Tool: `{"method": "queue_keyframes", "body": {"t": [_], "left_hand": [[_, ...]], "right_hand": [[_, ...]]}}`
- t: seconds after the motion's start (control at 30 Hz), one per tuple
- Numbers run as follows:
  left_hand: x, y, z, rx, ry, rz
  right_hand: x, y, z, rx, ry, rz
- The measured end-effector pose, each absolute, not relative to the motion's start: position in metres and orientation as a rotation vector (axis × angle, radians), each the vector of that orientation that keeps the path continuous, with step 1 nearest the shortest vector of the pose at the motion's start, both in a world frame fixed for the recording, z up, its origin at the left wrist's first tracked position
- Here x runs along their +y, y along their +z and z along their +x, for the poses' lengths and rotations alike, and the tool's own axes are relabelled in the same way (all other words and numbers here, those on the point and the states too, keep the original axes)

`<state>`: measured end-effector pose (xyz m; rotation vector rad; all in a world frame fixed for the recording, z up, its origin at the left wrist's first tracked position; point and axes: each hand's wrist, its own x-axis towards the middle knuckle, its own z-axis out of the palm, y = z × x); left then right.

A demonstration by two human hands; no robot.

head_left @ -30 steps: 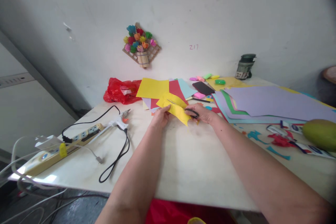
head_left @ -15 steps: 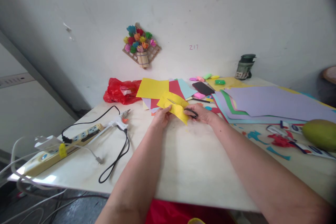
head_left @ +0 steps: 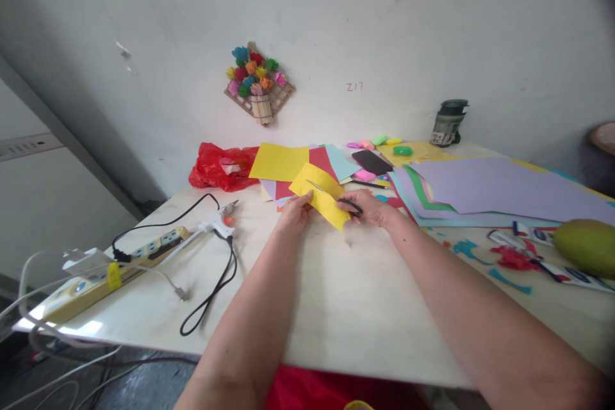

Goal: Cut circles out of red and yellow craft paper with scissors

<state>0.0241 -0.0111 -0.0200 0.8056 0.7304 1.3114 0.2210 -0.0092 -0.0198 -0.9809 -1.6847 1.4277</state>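
Observation:
Near the middle of the table, my left hand [head_left: 296, 212] pinches the lower left edge of a yellow paper piece [head_left: 331, 208]. My right hand [head_left: 366, 207] is closed around the black handles of a pair of scissors [head_left: 350, 205]. The scissor blades point up and left across the yellow piece, which lies partly over them. Behind it rest a flat yellow sheet [head_left: 281, 162] and red and light blue sheets.
On the left are a power strip [head_left: 115, 275], cables and a glue gun [head_left: 222, 223]; behind them, a red plastic bag [head_left: 216, 166]. On the right, large purple paper [head_left: 500, 186], tubes, blue scraps and a green fruit [head_left: 586, 246]. A bottle [head_left: 448, 123] stands at the back.
The yellow piece has shifted slightly, its lower corner now reaching further down and right. Both hands have hardly moved and keep their holds.

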Motion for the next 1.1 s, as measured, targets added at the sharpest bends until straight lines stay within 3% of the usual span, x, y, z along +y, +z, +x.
{"method": "queue_keyframes", "body": {"t": [1.1], "left_hand": [[-0.013, -0.021, 0.029, 0.665, 1.359, 0.800]], "right_hand": [[-0.012, -0.019, 0.218, -1.712, 1.390, -0.950]]}}
